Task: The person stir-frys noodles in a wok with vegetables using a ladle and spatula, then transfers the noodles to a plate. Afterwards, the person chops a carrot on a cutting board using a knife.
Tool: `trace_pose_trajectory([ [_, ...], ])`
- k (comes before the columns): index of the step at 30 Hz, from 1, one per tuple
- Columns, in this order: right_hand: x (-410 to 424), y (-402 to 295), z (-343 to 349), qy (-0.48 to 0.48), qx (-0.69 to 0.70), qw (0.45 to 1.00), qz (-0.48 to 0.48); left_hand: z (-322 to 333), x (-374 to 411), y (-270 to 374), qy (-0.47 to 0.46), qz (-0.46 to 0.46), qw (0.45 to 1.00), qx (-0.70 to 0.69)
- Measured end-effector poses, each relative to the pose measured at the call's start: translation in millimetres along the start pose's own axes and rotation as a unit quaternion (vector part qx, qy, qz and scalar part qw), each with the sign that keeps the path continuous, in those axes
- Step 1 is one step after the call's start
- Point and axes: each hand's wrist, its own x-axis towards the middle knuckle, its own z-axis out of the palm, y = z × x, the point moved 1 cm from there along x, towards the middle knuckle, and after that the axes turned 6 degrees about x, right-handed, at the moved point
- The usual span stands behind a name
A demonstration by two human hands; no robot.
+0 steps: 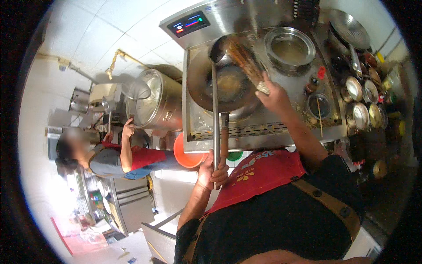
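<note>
My left hand is wrapped around the long metal handle of a ladle. The ladle's bowl rests at the far rim of a wok on the steel stove. Just beside that grip ends the wok's wooden handle; whether my fingers also touch it, I cannot tell. In my right hand is a bamboo wok brush, held by its pale bound end. Its bristles are blurred and reach over the wok's far right side, near the ladle bowl. Some brownish liquid lies in the wok's bottom.
Right of the wok sits a round metal pot with liquid. A small dark bowl bears a thin stick. Several seasoning containers stand farther right. Left are a large stockpot, an orange basin and another person.
</note>
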Motion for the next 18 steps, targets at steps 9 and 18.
trace_pose_trajectory([
  [9,-102,59,-13,-0.04,0.079,0.982,0.165,6,28,-9,0.09,-0.034,0.941,0.324],
  [18,-172,53,-47,0.04,0.386,0.836,0.389,-38,103,-67,0.207,0.069,0.711,0.668],
])
